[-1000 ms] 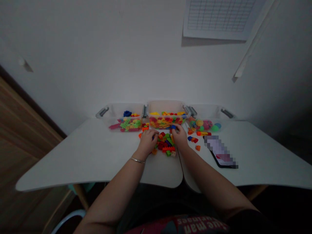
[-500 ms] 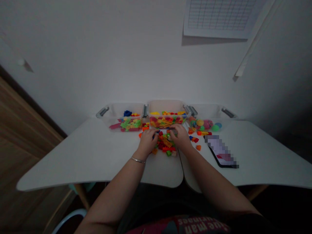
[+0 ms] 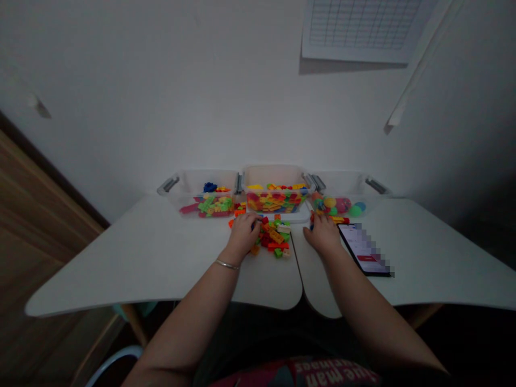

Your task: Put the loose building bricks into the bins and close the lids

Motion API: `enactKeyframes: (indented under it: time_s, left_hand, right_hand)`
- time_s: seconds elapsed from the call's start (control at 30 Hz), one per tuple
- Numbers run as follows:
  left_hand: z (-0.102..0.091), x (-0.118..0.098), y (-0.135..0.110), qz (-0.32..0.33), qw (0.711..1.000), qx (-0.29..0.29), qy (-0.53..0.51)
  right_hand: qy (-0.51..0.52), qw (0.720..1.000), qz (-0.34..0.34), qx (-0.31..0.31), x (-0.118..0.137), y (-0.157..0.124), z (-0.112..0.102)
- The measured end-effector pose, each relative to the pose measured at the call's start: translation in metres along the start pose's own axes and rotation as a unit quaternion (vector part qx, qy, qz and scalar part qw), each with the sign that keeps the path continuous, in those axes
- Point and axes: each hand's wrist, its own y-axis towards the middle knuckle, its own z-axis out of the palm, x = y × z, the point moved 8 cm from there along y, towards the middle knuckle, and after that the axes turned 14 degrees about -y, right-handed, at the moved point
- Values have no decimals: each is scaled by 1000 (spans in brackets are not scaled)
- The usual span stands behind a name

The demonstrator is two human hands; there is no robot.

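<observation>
A loose pile of coloured building bricks [image 3: 274, 236] lies on the white table, mostly red, orange and green. At its left edge is my left hand [image 3: 242, 235], its fingers curled round a small dark blue brick that barely shows between thumb and fingers. My right hand [image 3: 325, 235] rests to the right of the pile, between it and the phone. Its fingers are bent over loose bricks there, and a bit of a blue brick [image 3: 312, 227] shows by the thumb. The palm hides the rest.
Behind stand three clear bins: a left bin [image 3: 207, 207] with mixed pieces, a middle bin [image 3: 276, 202] full of bricks, and a right bin [image 3: 342, 188] with balls. A white panel [image 3: 296, 216] lies before the middle bin. A phone [image 3: 365, 250] lies right. A seam splits the tabletop.
My right hand has moved right, from the pile to the loose bricks near the phone, covering them. The white panel and a pale brick now show where it was. My left hand stays put.
</observation>
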Motion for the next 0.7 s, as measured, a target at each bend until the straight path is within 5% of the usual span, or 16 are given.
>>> enactKeyframes:
  time_s: [0.17, 0.3, 0.47, 0.7]
  left_hand:
    - [0, -2, 1, 1, 1000, 2, 2]
    - [-2, -1, 1, -3, 1000, -2, 3]
    - [-3, 0, 0, -5, 1000, -3, 1]
    - [-3, -1, 0, -3, 1000, -3, -1]
  right_hand:
    - [4, 1000, 5, -24, 0, -5, -11]
    - [8, 995, 71, -71, -18, -6, -23]
    - [-20, 988, 145, -45, -46, 0, -12]
    - [9, 996, 83, -27, -36, 6, -4]
